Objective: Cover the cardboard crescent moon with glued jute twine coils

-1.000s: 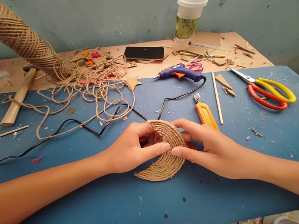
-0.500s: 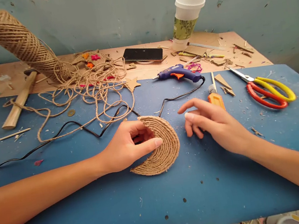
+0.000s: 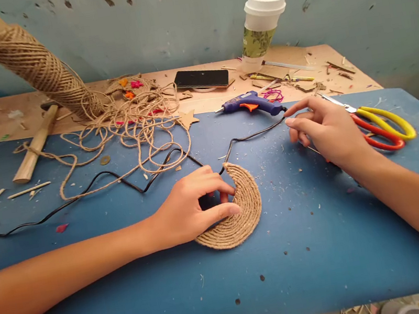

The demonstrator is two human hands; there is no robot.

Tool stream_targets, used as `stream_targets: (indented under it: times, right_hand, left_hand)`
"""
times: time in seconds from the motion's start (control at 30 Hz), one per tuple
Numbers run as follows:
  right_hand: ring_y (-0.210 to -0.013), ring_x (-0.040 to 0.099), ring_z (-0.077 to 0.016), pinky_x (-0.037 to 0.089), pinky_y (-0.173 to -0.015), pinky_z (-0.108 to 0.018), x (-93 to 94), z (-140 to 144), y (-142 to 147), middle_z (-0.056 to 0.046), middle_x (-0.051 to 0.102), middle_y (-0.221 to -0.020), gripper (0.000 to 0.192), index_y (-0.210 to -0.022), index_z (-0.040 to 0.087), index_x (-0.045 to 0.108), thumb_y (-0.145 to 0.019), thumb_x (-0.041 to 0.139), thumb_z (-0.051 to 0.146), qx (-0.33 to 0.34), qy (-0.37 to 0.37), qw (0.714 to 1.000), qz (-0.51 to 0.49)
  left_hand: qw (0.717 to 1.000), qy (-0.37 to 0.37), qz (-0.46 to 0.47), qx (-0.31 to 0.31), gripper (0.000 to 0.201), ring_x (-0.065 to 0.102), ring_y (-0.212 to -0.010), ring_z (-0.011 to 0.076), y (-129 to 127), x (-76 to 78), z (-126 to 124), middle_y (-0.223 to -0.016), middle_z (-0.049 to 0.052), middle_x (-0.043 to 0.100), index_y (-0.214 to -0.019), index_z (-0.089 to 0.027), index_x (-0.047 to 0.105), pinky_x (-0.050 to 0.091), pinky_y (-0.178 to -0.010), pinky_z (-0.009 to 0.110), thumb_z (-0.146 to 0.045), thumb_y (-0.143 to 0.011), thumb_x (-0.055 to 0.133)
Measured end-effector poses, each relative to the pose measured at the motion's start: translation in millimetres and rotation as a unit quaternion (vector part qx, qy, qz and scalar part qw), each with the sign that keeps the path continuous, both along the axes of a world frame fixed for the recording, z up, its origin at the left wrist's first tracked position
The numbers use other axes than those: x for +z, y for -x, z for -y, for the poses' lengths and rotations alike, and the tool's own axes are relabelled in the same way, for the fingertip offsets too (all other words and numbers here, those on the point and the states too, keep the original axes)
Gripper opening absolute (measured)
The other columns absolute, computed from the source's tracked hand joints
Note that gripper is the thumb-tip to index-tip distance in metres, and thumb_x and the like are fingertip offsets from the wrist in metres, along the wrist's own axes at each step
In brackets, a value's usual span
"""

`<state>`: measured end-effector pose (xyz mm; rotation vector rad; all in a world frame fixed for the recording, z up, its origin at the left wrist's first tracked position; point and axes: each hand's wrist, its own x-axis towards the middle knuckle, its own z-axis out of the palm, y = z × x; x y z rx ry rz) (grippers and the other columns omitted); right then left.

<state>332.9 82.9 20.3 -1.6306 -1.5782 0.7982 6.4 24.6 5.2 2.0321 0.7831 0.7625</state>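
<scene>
The left hand rests on the blue board, thumb and fingers pinched on the inner edge of a crescent of coiled jute twine, which lies flat on the board near its middle. The right hand is away from the crescent, up and to its right, with fingers spread and holding nothing; its fingertips hover just beside the rear of the blue glue gun, where the black cord leaves it, though whether they touch the gun is hard to tell from this angle. That cord runs back past the crescent's upper tip and off to the left. Beyond the crescent, to its upper left, loose twine sprawls from a large twine spool leaning at the wall; straight behind it lies a dark phone, and behind the glue gun stands a lidded cup. Scissors with yellow and red handles lie to the crescent's far right, partly behind the right hand. The crescent looks light and fairly stiff, probably twine glued onto a flat backing, with a rough, grippy surface; its pointed tips seem the weakest parts, so the broad middle of the arc, pinched across the edge as now, is the safer place to hold.
</scene>
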Motion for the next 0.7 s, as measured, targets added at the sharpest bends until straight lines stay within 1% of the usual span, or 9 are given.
stream_targets:
  times: [0.07, 0.1, 0.17, 0.23, 0.3, 0.4, 0.47, 0.57, 0.7]
  right_hand:
    - [-0.057, 0.052, -0.0157, 0.041, -0.059, -0.035, 1.0, 3, 3, 0.0, 0.067, -0.069, 0.021, -0.107, 0.025, 0.067, -0.093, 0.072, 0.04, 0.012, -0.015, 1.0, 0.005]
    - [-0.058, 0.052, -0.0159, 0.042, -0.06, -0.035, 1.4, 6, 5, 0.0, 0.067, -0.07, 0.021, -0.107, 0.025, 0.067, -0.094, 0.071, 0.041, 0.024, -0.022, 0.999, 0.007]
    - [-0.061, 0.055, -0.0165, 0.044, -0.062, -0.036, 1.9, 12, 11, 0.0, 0.067, -0.071, 0.019, -0.106, 0.025, 0.067, -0.096, 0.069, 0.042, 0.064, -0.037, 0.997, 0.022]
    - [-0.067, 0.057, -0.017, 0.045, -0.065, -0.036, 1.9, 21, 18, -0.001, 0.069, -0.076, 0.018, -0.102, 0.025, 0.068, -0.099, 0.068, 0.043, 0.122, -0.053, 0.989, 0.058]
    - [-0.072, 0.06, -0.0169, 0.046, -0.067, -0.035, 1.6, 32, 26, -0.002, 0.07, -0.082, 0.018, -0.102, 0.025, 0.07, -0.102, 0.066, 0.043, 0.181, -0.066, 0.977, 0.095]
    - [-0.077, 0.063, -0.0165, 0.05, -0.072, -0.035, 1.2, 48, 36, -0.002, 0.074, -0.097, 0.019, -0.115, 0.025, 0.068, -0.104, 0.066, 0.041, 0.244, -0.073, 0.961, 0.11]
    - [-0.082, 0.065, -0.0169, 0.053, -0.077, -0.036, 0.9, 57, 41, -0.005, 0.076, -0.114, 0.03, -0.13, 0.026, 0.063, -0.105, 0.066, 0.042, 0.273, -0.055, 0.955, 0.098]
    - [-0.084, 0.065, -0.0176, 0.055, -0.079, -0.038, -1.0, 65, 47, -0.008, 0.074, -0.131, 0.048, -0.146, 0.028, 0.053, -0.106, 0.067, 0.049, 0.298, -0.008, 0.951, 0.077]
    - [-0.085, 0.064, -0.0185, 0.054, -0.082, -0.039, -6.8, 69, 52, -0.008, 0.073, -0.133, 0.054, -0.15, 0.029, 0.049, -0.105, 0.069, 0.049, 0.298, -0.002, 0.951, 0.075]
  left_hand:
    - [0.998, -0.067, -0.017, -0.012, 0.02, 0.052, -0.079, 0.0138, 1, -2.2, 0, -0.077, 0.0, 0.07, -0.093, -0.014, 0.079, 0.044, -0.081, 0.03, -0.029, -0.105, 0.074]
    - [0.996, -0.085, -0.026, -0.014, 0.024, 0.049, -0.075, 0.0135, 2, -2.5, 0, -0.073, -0.001, 0.067, -0.091, -0.014, 0.08, 0.042, -0.079, 0.031, -0.028, -0.108, 0.069]
    - [0.995, -0.091, -0.043, -0.022, 0.026, 0.048, -0.071, 0.0127, 4, -1.7, 1, -0.069, -0.002, 0.063, -0.092, -0.014, 0.081, 0.039, -0.078, 0.033, -0.026, -0.109, 0.066]
    - [0.995, -0.076, -0.056, -0.027, 0.02, 0.053, -0.074, 0.0132, 5, 0.4, 2, -0.073, -0.002, 0.066, -0.097, -0.016, 0.082, 0.039, -0.081, 0.034, -0.026, -0.107, 0.068]
    - [0.996, -0.073, -0.058, -0.01, 0.021, 0.054, -0.076, 0.0136, 6, 2.7, 2, -0.073, -0.002, 0.067, -0.09, -0.017, 0.078, 0.039, -0.082, 0.034, -0.025, -0.106, 0.067]
    - [0.993, -0.097, -0.042, 0.051, 0.033, 0.05, -0.07, 0.0122, 7, 5.1, 3, -0.067, -0.004, 0.058, -0.071, -0.018, 0.062, 0.036, -0.077, 0.034, -0.023, -0.104, 0.064]
    - [0.99, -0.115, -0.038, 0.071, 0.035, 0.048, -0.067, 0.0111, 7, 5.8, 2, -0.066, -0.005, 0.053, -0.069, -0.018, 0.056, 0.036, -0.076, 0.034, -0.022, -0.103, 0.065]
    - [0.987, -0.13, -0.062, 0.077, 0.031, 0.05, -0.069, 0.0122, 7, 6.0, 0, -0.068, -0.005, 0.055, -0.073, -0.019, 0.057, 0.036, -0.077, 0.035, -0.023, -0.104, 0.062]
    - [0.978, -0.145, -0.121, 0.087, 0.025, 0.054, -0.075, 0.0164, 6, 5.0, -3, -0.072, -0.002, 0.061, -0.08, -0.02, 0.061, 0.038, -0.08, 0.038, -0.026, -0.104, 0.058]
